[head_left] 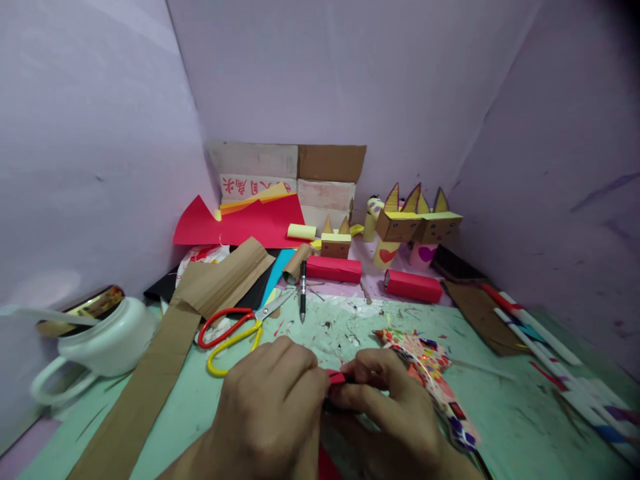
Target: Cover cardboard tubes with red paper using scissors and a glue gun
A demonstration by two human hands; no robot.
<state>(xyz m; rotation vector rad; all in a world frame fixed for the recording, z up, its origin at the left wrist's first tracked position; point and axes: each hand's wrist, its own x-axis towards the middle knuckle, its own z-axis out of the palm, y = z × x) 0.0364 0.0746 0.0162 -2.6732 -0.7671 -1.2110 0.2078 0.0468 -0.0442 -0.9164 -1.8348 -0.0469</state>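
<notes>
Both hands meet at the lower middle of the head view, closed around a small red piece point(336, 378). My left hand point(273, 400) is curled, its back to the camera, at the left end of the piece. The thumb and fingers of my right hand point(387, 393) pinch its right end. Something dark shows between the fingertips, too hidden to name. Below the hands lies a larger bit of red point(327, 463), mostly covered. Scissors with red and yellow handles point(234, 339) lie left of the hands, and a glue gun wrapped in patterned tape point(430, 373) lies to the right.
Cardboard strips point(145, 380) and a white pot point(113, 340) stand at left. Red rolls point(334, 270), a pen point(303, 293), box-headed paper figures point(399, 228) and red paper point(250, 223) are farther back. Markers point(545, 330) and brown cardboard point(483, 320) lie at right.
</notes>
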